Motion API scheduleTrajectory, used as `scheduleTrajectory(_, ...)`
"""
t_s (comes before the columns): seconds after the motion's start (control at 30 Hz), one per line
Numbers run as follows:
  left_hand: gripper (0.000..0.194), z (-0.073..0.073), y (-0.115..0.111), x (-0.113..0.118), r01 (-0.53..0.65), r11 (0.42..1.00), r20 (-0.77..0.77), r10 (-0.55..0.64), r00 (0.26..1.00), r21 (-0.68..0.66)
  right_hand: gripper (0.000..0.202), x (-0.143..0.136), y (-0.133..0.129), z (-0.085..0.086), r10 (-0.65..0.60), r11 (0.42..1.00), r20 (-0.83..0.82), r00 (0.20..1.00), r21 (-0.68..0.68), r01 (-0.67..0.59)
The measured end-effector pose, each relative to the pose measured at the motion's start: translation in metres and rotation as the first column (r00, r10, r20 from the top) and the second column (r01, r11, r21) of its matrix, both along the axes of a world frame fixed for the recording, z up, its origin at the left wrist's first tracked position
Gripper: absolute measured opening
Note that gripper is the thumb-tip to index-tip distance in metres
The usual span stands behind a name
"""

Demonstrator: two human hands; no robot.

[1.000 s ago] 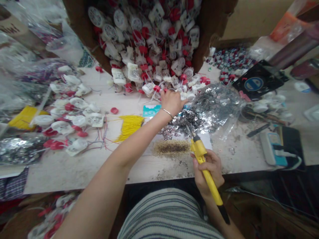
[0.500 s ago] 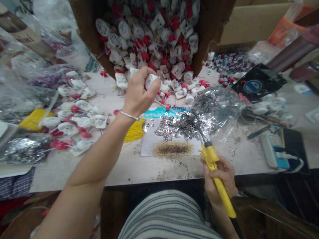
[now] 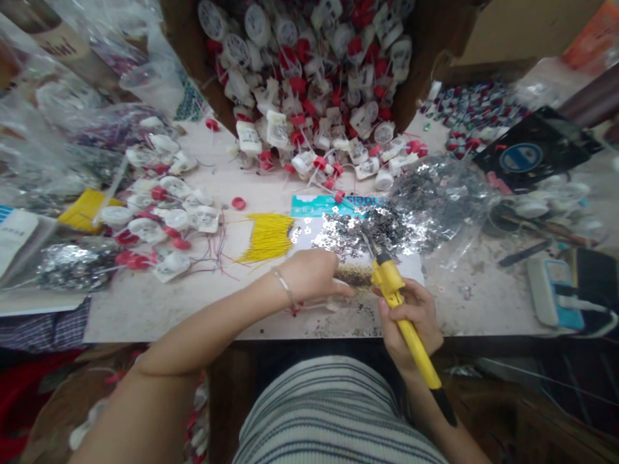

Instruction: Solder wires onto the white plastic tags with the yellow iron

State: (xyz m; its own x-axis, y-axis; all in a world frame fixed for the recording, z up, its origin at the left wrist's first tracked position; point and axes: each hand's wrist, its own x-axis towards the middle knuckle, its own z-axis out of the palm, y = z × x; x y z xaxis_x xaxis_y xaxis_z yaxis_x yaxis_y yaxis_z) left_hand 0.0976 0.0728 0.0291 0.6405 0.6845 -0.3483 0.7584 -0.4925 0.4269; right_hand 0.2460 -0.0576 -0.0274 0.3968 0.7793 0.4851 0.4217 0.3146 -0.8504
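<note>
My left hand [image 3: 314, 278] is low over the front of the table, fingers curled down round a white plastic part [image 3: 333, 303]. Most of that part is hidden beneath the hand; a bit of red and thin wires show at its left. My right hand [image 3: 411, 319] grips a yellow soldering iron [image 3: 416, 351], its tip pointing up and left to a heap of small shiny metal pieces [image 3: 387, 225]. Under the heap lies a white sheet with a brown scorched patch [image 3: 355, 277]. Left of the sheet is a bundle of yellow wires [image 3: 268, 237].
A cardboard box [image 3: 435, 58] tipped toward me spills white parts with red caps [image 3: 300, 84]. More such parts [image 3: 159, 212] lie at the left, near a bag of metal pieces [image 3: 72, 264]. A power socket [image 3: 546, 293] and a black box [image 3: 536, 151] stand at the right.
My left hand has come down from the box's mouth to the table's front, carrying a white part. My right hand keeps hold of the soldering iron; the view has shifted slightly.
</note>
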Motion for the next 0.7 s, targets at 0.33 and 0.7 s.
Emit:
scheduleTrajectory(0.33,0.018,0.012,-0.077,-0.081,-0.21,0.972,0.03,0.214,0.976,-0.105,0.02,-0.007,0.025,-0.011,0.447,0.894,0.171,0.878,-0.109,-0.434)
scheduleTrajectory(0.7,0.015,-0.02,-0.092,-0.09,-0.214,0.976,-0.001,0.214,0.977,-0.033,0.021,-0.01,0.032,-0.014,0.371,0.928,0.269,0.889,-0.064,-0.367)
